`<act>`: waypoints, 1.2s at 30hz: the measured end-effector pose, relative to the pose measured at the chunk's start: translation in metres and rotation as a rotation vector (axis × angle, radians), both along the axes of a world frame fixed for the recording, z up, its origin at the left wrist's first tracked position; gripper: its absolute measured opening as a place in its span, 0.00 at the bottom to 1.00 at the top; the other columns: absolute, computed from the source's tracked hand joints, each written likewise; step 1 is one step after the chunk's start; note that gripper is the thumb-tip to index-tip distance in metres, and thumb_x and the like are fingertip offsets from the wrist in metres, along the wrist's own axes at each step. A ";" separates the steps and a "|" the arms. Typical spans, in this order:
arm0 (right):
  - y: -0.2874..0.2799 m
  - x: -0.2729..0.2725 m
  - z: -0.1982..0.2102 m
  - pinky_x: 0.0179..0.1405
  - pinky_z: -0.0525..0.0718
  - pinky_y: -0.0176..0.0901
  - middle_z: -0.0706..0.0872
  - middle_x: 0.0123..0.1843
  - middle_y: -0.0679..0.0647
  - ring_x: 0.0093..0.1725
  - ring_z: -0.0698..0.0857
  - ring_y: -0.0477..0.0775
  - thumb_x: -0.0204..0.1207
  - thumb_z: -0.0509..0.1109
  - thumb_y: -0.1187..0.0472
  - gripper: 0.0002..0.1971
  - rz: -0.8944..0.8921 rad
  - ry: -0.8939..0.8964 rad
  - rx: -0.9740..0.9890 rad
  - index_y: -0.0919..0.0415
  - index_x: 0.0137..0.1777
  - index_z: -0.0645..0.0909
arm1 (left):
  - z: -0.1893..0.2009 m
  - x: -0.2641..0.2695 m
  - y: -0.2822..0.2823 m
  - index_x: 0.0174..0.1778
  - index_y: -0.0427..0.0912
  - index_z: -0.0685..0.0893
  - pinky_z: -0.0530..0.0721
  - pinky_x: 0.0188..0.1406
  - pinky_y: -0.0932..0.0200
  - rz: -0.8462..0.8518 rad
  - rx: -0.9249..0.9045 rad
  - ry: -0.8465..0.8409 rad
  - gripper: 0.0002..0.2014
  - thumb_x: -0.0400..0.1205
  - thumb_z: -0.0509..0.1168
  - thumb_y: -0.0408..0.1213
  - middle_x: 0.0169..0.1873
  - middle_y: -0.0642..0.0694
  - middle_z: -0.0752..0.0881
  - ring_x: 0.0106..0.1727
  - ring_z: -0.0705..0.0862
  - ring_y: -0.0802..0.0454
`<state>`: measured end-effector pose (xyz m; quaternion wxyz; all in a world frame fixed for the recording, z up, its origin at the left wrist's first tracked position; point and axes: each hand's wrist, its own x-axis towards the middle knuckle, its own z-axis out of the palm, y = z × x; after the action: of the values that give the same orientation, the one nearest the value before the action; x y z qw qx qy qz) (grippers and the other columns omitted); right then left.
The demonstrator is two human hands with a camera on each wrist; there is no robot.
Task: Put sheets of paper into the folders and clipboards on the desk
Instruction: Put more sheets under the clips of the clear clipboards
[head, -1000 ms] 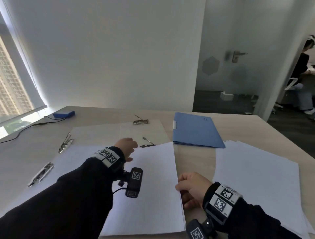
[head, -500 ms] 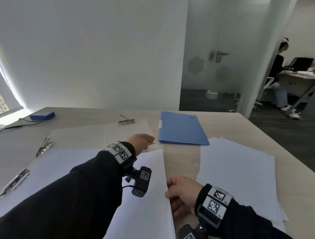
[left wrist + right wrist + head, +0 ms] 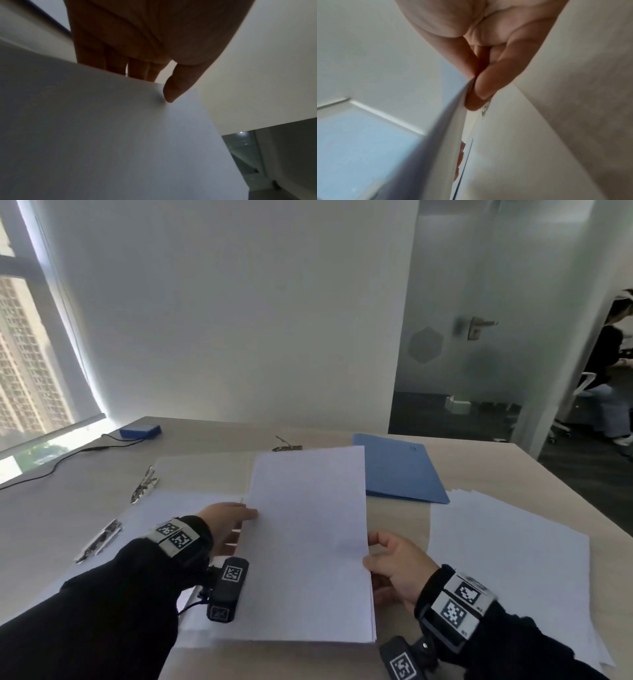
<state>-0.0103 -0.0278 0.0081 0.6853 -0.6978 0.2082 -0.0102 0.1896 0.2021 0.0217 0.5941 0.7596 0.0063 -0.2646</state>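
Note:
A thin sheaf of white paper (image 3: 308, 535) is held between both hands, its far edge raised over a beige clipboard (image 3: 205, 474) whose metal clip (image 3: 287, 447) lies just beyond. My left hand (image 3: 239, 518) pinches the sheaf's left edge, thumb (image 3: 171, 93) on top and fingers behind the sheet. At the right edge my right hand (image 3: 373, 556) pinches the sheaf (image 3: 453, 116) between thumb and fingers. A closed blue folder (image 3: 400, 474) lies to the right of the clipboard.
A loose spread of white sheets (image 3: 513, 563) covers the desk's right side. Paper-covered clipboards with metal clips (image 3: 144, 489) (image 3: 99, 539) lie at the left. A blue box (image 3: 140, 431) with a black cable sits at the far left. A person sits beyond the doorway at the right.
The sheaf lay flat near me with my left hand at the far clip. Now both hands grip its side edges and it has moved forward and up over the far clipboard.

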 end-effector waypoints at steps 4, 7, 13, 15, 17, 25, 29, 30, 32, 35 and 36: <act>0.004 0.013 0.019 0.35 0.90 0.55 0.90 0.49 0.65 0.39 0.88 0.60 0.80 0.62 0.72 0.12 -0.096 -0.146 -0.141 0.55 0.54 0.81 | 0.018 -0.014 -0.005 0.64 0.34 0.80 0.86 0.46 0.43 -0.016 -0.180 -0.165 0.13 0.84 0.59 0.28 0.49 0.36 0.87 0.46 0.86 0.38; 0.008 0.019 0.034 0.43 0.90 0.54 0.91 0.48 0.57 0.42 0.90 0.56 0.81 0.61 0.72 0.14 -0.147 -0.255 -0.217 0.52 0.52 0.80 | 0.037 -0.025 -0.009 0.57 0.38 0.83 0.81 0.62 0.39 0.031 -0.353 -0.291 0.12 0.85 0.56 0.27 0.49 0.38 0.88 0.50 0.85 0.39; 0.017 0.022 0.029 0.58 0.86 0.46 0.91 0.51 0.43 0.52 0.89 0.45 0.78 0.64 0.69 0.19 -0.136 -0.322 -0.296 0.42 0.56 0.81 | 0.038 -0.049 -0.007 0.52 0.49 0.86 0.83 0.58 0.45 0.048 -0.445 -0.371 0.10 0.78 0.66 0.33 0.50 0.43 0.91 0.51 0.87 0.42; 0.022 0.021 0.028 0.50 0.82 0.27 0.89 0.53 0.38 0.49 0.86 0.31 0.79 0.63 0.69 0.19 -0.101 -0.330 -0.294 0.44 0.62 0.78 | 0.033 -0.055 -0.009 0.52 0.51 0.85 0.83 0.57 0.47 0.047 -0.419 -0.368 0.10 0.82 0.63 0.32 0.50 0.44 0.90 0.51 0.88 0.44; 0.025 0.021 0.029 0.49 0.82 0.27 0.88 0.54 0.38 0.50 0.86 0.32 0.81 0.63 0.68 0.18 -0.115 -0.335 -0.264 0.46 0.65 0.77 | 0.034 -0.057 -0.011 0.49 0.50 0.86 0.84 0.54 0.50 0.047 -0.390 -0.361 0.11 0.84 0.59 0.32 0.47 0.45 0.90 0.47 0.88 0.46; 0.007 0.020 0.037 0.27 0.79 0.38 0.91 0.42 0.55 0.31 0.88 0.53 0.79 0.66 0.61 0.08 -0.090 -0.013 -0.135 0.57 0.52 0.85 | 0.017 -0.030 0.016 0.54 0.35 0.84 0.83 0.56 0.33 0.035 -0.130 -0.057 0.10 0.82 0.60 0.28 0.49 0.29 0.87 0.44 0.86 0.34; 0.004 0.025 0.011 0.16 0.71 0.31 0.90 0.39 0.58 0.21 0.83 0.49 0.78 0.67 0.66 0.04 -0.034 0.156 -0.140 0.62 0.49 0.83 | -0.019 -0.029 0.028 0.63 0.29 0.81 0.83 0.61 0.35 0.016 0.097 0.024 0.19 0.75 0.68 0.30 0.57 0.27 0.85 0.54 0.86 0.31; 0.005 0.027 0.006 0.14 0.70 0.31 0.89 0.38 0.59 0.19 0.82 0.48 0.78 0.67 0.67 0.03 -0.015 0.180 -0.156 0.63 0.48 0.82 | -0.023 -0.028 0.029 0.66 0.30 0.80 0.82 0.64 0.38 0.009 0.156 0.001 0.21 0.76 0.68 0.30 0.62 0.28 0.83 0.62 0.84 0.31; 0.006 0.031 0.000 0.12 0.68 0.29 0.86 0.35 0.59 0.15 0.80 0.47 0.78 0.67 0.70 0.03 0.000 0.209 -0.190 0.63 0.45 0.80 | -0.027 -0.026 0.030 0.69 0.30 0.77 0.80 0.65 0.43 0.012 0.227 -0.024 0.21 0.78 0.65 0.27 0.68 0.29 0.80 0.70 0.79 0.33; 0.004 0.036 -0.004 0.11 0.66 0.28 0.85 0.29 0.57 0.13 0.77 0.46 0.77 0.67 0.71 0.04 -0.009 0.233 -0.222 0.63 0.42 0.80 | -0.027 -0.020 0.032 0.69 0.29 0.77 0.81 0.60 0.47 -0.008 0.287 -0.029 0.21 0.78 0.65 0.25 0.69 0.29 0.79 0.70 0.79 0.32; 0.004 0.038 -0.004 0.12 0.66 0.28 0.85 0.28 0.56 0.13 0.76 0.46 0.77 0.67 0.71 0.05 -0.013 0.235 -0.227 0.63 0.42 0.80 | -0.025 -0.020 0.031 0.69 0.29 0.77 0.81 0.56 0.49 -0.016 0.307 -0.031 0.21 0.78 0.65 0.25 0.69 0.29 0.79 0.70 0.79 0.33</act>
<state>0.0274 -0.0241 0.0038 0.5731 -0.7656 0.2890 0.0433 0.1695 0.2335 -0.0037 0.4687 0.8456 0.0314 -0.2536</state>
